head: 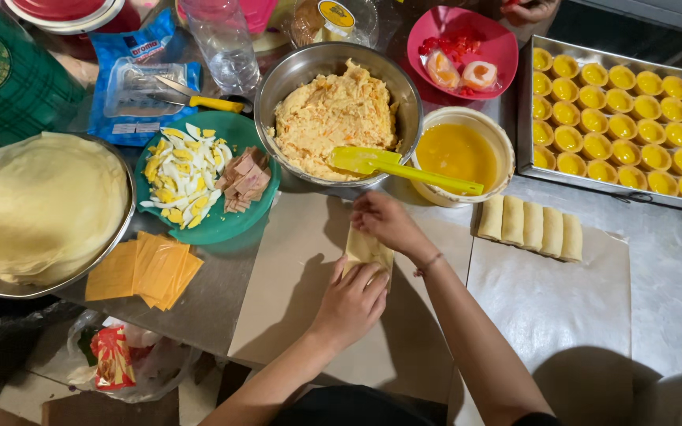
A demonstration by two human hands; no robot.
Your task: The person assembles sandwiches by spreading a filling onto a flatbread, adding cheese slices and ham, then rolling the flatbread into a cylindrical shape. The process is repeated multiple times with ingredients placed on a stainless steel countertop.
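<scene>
A pale folded wrapper roll [366,249] lies on a beige board [286,292] in front of me. My left hand [352,304] presses on its near end, fingers curled over it. My right hand [386,222] holds its far end from above. Both hands are on the same roll. Just beyond them stands a steel bowl of orange-yellow filling [333,118] with a yellow spatula [404,168] resting across its rim.
Several finished rolls [530,226] lie on a second board at the right. A beige bowl of beaten egg [457,153], a green plate of chopped egg and ham [199,177], cheese slices [148,270], a wrapper stack [37,205] and a tray of yellow cups [625,118] surround me.
</scene>
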